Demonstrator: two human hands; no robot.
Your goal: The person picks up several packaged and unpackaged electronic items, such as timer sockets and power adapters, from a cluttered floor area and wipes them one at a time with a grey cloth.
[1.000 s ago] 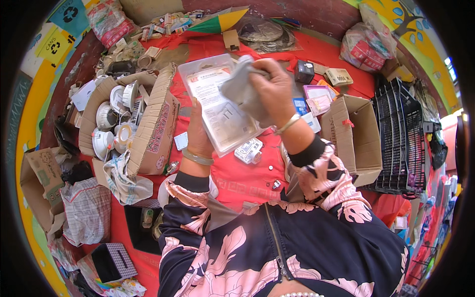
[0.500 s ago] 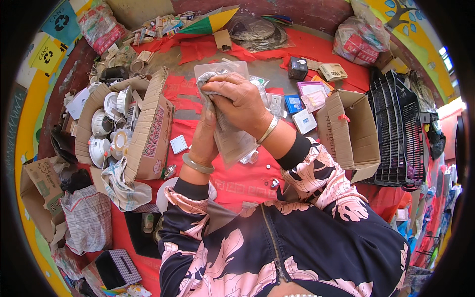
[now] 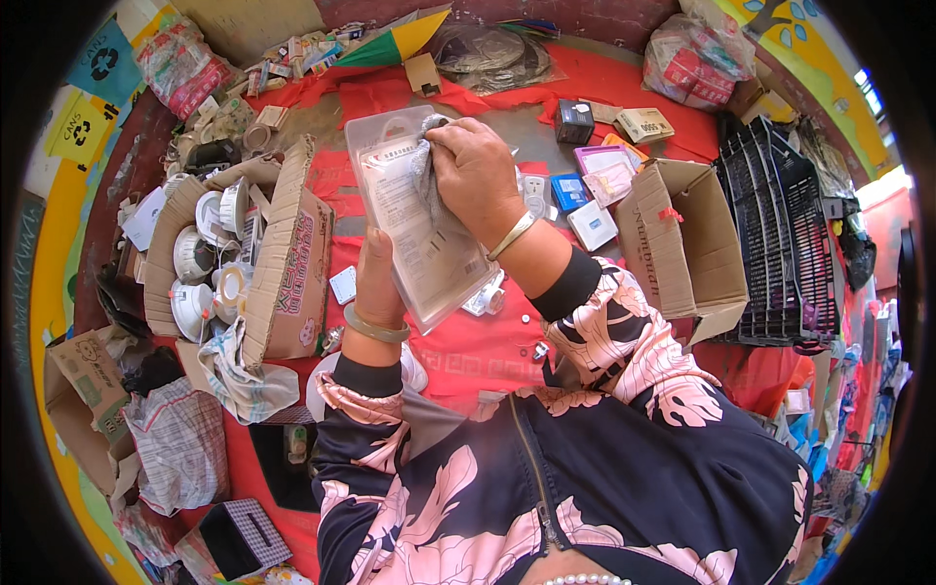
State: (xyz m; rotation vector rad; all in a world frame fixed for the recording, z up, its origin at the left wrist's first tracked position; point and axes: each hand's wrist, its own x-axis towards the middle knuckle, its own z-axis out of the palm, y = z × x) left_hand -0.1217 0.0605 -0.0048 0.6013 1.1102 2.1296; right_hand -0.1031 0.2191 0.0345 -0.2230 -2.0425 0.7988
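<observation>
A clear plastic blister pack (image 3: pixel 414 234) with a printed card inside is held up in front of me, tilted slightly. My left hand (image 3: pixel 380 278) grips its left edge, thumb upright along the side; the other fingers are hidden behind the pack. Closed around a grey cloth (image 3: pixel 426 180), my right hand (image 3: pixel 478 175) presses the cloth against the upper right of the pack's face. Below and behind the pack lies a red sheet (image 3: pixel 468 356) with small items on it.
At left stands a cardboard box (image 3: pixel 304 253) of round white light fittings (image 3: pixel 193 252), a cloth (image 3: pixel 244 375) draped at its near corner. To the right are an open cardboard box (image 3: pixel 673 244), a black plastic crate (image 3: pixel 775 244), a white square box (image 3: pixel 592 226) and a black box (image 3: pixel 575 122).
The pack has turned so its printed card faces me. My right hand has shifted right with the cloth, from the pack's left edge onto its face; my left hand has moved slightly left.
</observation>
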